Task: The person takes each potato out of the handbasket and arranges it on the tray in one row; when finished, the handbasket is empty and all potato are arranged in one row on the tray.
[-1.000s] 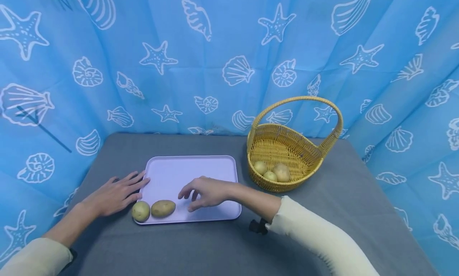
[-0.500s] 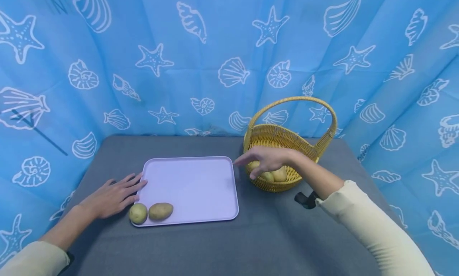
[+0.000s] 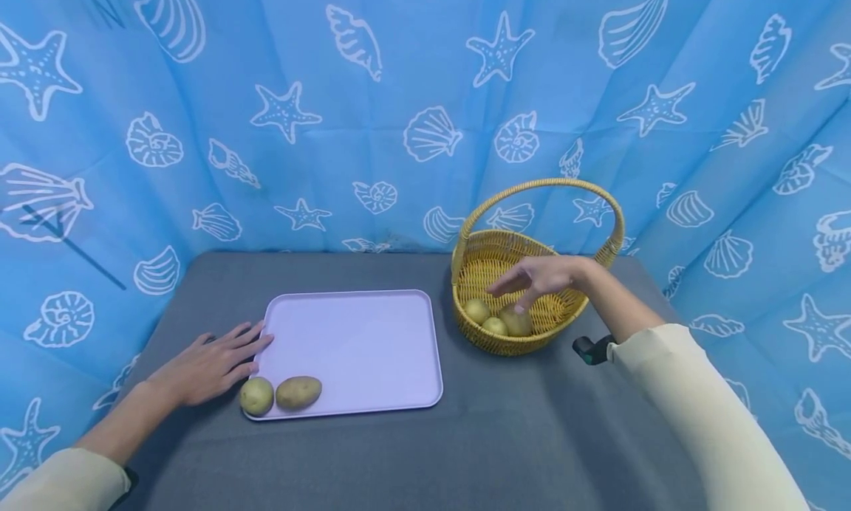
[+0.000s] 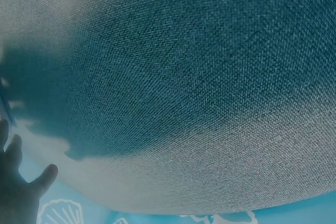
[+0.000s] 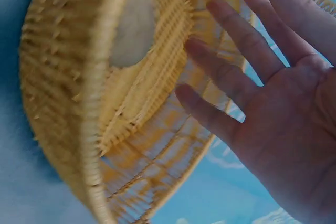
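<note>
My right hand [image 3: 541, 276] hovers over the yellow wicker basket [image 3: 565, 320], fingers spread and holding nothing. Below it in the basket lie three potatoes, among them a larger potato [image 3: 515, 321] partly behind my thumb. In the right wrist view the open palm [image 5: 294, 114] faces a potato [image 5: 134, 27] inside the basket wall. My left hand [image 3: 209, 365] rests with extended fingers on the left edge of the lilac tray [image 3: 359, 348]. Near it, a round potato [image 3: 256, 396] and an oval potato [image 3: 298, 392] sit in the tray's front left corner.
A grey cloth covers the table [image 3: 372, 459]. The basket's tall arched handle [image 3: 541, 184] rises behind my right hand. A blue curtain [image 3: 372, 90] with white shells and starfish hangs at the back and sides.
My right hand has moved from above the tray rightward to above the basket. My left hand and the two potatoes on the tray keep their places.
</note>
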The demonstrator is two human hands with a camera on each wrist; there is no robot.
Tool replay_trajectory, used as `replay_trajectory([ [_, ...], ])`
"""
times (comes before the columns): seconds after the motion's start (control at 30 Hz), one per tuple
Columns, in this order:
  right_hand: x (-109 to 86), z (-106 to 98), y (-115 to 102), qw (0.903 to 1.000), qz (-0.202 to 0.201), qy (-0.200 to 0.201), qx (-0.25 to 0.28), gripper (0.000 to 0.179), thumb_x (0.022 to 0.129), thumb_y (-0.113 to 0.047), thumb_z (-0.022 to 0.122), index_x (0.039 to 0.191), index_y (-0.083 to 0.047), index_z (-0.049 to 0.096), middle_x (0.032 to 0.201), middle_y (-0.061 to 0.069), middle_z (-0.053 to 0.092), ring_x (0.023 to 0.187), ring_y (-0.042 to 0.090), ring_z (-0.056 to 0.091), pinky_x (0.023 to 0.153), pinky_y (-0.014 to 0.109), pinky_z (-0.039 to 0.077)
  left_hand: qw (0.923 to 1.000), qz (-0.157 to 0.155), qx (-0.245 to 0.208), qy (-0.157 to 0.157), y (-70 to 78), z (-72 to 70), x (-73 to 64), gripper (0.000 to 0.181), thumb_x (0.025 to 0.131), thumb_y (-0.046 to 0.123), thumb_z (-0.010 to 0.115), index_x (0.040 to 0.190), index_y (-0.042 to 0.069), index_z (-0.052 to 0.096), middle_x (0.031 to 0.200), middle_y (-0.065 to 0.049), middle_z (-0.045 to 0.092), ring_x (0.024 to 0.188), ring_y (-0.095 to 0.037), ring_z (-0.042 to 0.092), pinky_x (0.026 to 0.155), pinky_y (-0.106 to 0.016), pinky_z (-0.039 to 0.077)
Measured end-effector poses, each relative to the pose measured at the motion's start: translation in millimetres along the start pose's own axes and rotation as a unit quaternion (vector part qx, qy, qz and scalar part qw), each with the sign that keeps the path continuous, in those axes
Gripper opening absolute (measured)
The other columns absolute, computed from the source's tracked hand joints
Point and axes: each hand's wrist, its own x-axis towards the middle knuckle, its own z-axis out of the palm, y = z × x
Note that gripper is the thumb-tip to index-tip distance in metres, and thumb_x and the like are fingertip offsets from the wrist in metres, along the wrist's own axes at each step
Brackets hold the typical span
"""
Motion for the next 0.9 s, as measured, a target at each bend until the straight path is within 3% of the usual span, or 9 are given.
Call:
replay_trajectory([
  [0.33,-2.0,-6.3,32.3,0.9945,0.097,-0.006,0.038,0.064,0.092,-0.014,0.071,0.149,-0.003,0.043,0.154,0.018,0.04,0.144,0.04,0.033,0.114,0.053,0.031,1.0,-0.001,-0.001,-0.001,2.0,-1.2,-0.8,0.057,0.104,0.045,0.046,0.151,0.013,0.044,0.158,-0.016,0.036,0.143,-0.045,0.03,0.102,-0.076,0.027],
  [0.47,0.2,-4.6,36.6,0.9909,0.122,-0.006,0.058,0.065,0.091,-0.016,0.071,0.149,-0.006,0.044,0.155,0.018,0.038,0.142,0.043,0.034,0.108,0.057,0.038,1.0,0.0,-0.002,0.002,1.2,-0.7,-1.0,0.056,0.104,0.044,0.046,0.151,0.014,0.044,0.158,-0.016,0.035,0.143,-0.045,0.03,0.102,-0.076,0.027],
  [0.6,3.1,-2.1,35.7,0.9869,0.143,-0.008,0.074,0.063,0.091,-0.014,0.071,0.149,-0.007,0.045,0.157,0.016,0.037,0.138,0.043,0.04,0.102,0.058,0.045,1.0,0.0,-0.001,0.006,0.1,0.5,-1.0,0.056,0.104,0.044,0.047,0.151,0.014,0.044,0.158,-0.016,0.036,0.143,-0.045,0.031,0.102,-0.076,0.026],
  [0.77,9.5,1.2,32.8,0.9836,0.164,-0.015,0.074,0.057,0.091,-0.012,0.071,0.144,-0.008,0.052,0.152,0.015,0.045,0.129,0.036,0.052,0.102,0.055,0.046,1.0,0.002,0.002,0.007,-0.5,1.0,-0.7,0.056,0.104,0.044,0.046,0.151,0.014,0.044,0.158,-0.016,0.036,0.143,-0.045,0.031,0.102,-0.076,0.027],
  [0.9,16.8,1.3,29.7,0.9868,0.153,-0.024,0.049,0.055,0.09,-0.006,0.071,0.142,-0.003,0.054,0.142,0.015,0.054,0.116,0.026,0.061,0.101,0.048,0.048,1.0,0.003,0.002,0.006,-1.2,1.0,-1.0,0.055,0.104,0.044,0.046,0.151,0.014,0.044,0.157,-0.016,0.036,0.143,-0.045,0.031,0.102,-0.076,0.027],
])
